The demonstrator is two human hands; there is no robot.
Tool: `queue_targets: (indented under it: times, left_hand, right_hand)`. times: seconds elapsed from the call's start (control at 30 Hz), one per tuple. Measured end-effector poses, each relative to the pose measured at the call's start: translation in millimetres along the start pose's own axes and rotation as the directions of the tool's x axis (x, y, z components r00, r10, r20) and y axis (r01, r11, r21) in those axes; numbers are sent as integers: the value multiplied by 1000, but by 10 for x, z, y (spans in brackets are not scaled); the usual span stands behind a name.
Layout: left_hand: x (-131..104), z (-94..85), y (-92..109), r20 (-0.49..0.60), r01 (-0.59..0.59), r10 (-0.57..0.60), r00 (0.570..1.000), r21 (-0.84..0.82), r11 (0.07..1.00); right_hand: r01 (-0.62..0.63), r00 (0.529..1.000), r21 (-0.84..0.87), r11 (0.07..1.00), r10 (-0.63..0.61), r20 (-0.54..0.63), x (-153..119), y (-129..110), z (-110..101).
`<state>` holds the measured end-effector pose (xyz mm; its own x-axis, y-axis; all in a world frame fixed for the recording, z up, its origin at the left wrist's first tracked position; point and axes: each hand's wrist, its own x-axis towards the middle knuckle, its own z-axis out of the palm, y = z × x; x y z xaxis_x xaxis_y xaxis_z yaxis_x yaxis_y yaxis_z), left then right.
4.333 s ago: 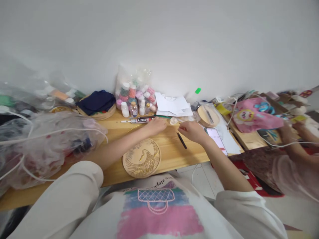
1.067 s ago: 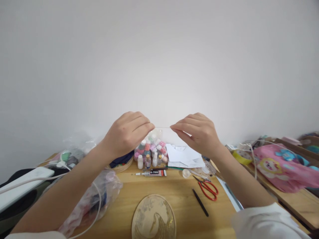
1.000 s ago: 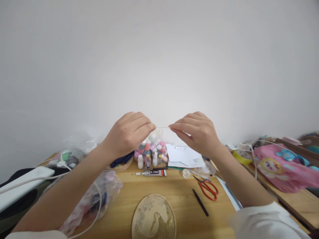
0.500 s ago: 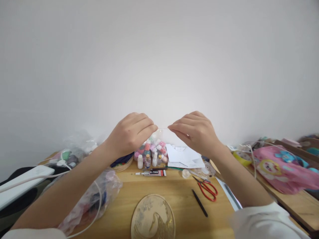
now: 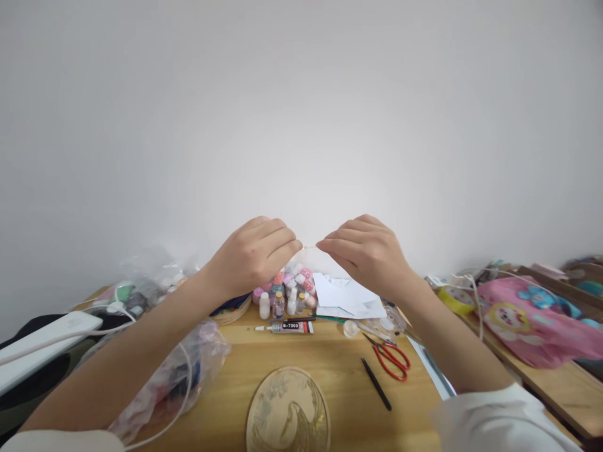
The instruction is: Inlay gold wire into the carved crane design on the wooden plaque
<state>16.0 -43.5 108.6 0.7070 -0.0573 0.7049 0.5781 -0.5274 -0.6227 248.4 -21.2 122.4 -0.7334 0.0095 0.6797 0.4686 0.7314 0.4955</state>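
Facing inward, both hands (image 5: 258,254) aloft

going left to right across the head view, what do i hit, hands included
White flat slab → left hand → thin strand pinched between the hands → right hand → yellow item → pink bag with cartoon figures. Things overlapping these from left to right are left out.

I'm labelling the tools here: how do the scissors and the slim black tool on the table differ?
The scissors have red looped handles; the slim black tool is dark all over, without loops. The scissors spread wide at the handles, while the black tool is narrow along its length. Both lie on the wooden table.
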Motion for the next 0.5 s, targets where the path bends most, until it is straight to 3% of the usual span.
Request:
queue_targets:
  times: [0.5]
  left_hand:
    - [-43,-35,-47,33,11,-11,999,-6,1000]
  right_hand:
    - [-27,1000,-15,1000,26,-2,-33,24,5]
